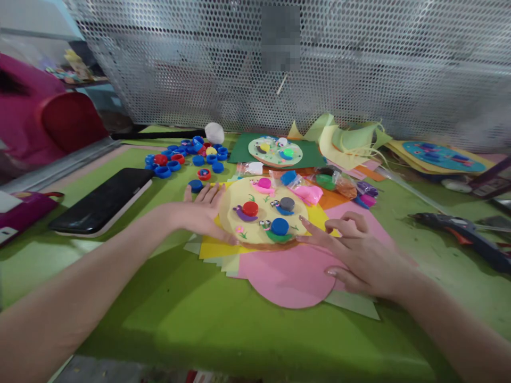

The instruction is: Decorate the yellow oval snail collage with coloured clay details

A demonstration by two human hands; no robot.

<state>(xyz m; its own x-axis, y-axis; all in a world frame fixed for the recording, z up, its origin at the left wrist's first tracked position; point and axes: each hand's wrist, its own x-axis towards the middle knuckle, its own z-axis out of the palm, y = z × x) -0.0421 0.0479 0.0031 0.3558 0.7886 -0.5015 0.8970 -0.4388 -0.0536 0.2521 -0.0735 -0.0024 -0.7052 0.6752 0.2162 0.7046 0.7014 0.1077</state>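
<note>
- Cream-yellow round paper disc (263,208), bearing four snail figures, lies at the middle of the work area, between the two hands.
- On it are a snail with a red cap-like shell and purple body (250,208), one with a grey shell and blue body (287,204), one with a blue shell and green body (280,227), and a small pink one (264,183) at the far edge.
- Left hand (205,210): spread flat and grasping nothing, thumb along the disc's near left edge, fingertips near a single blue plastic cap (195,185).
- Right hand (363,255): also grasping nothing, index finger extended to the disc's right edge, some other fingers bent.
- Beneath and around the disc are a bright yellow paper sheet (215,247) and a rounded pink paper piece (291,276).
- Just beyond sit soft pink material in clear plastic (309,193) and a dark green sheet (239,151) under another decorated disc, whitish (275,155).
- Farther left: a cluster of blue and red plastic caps (173,165) and a black phone (109,199).
- Far right: a dark glue gun (465,234) on the green tabletop (159,314).
</note>
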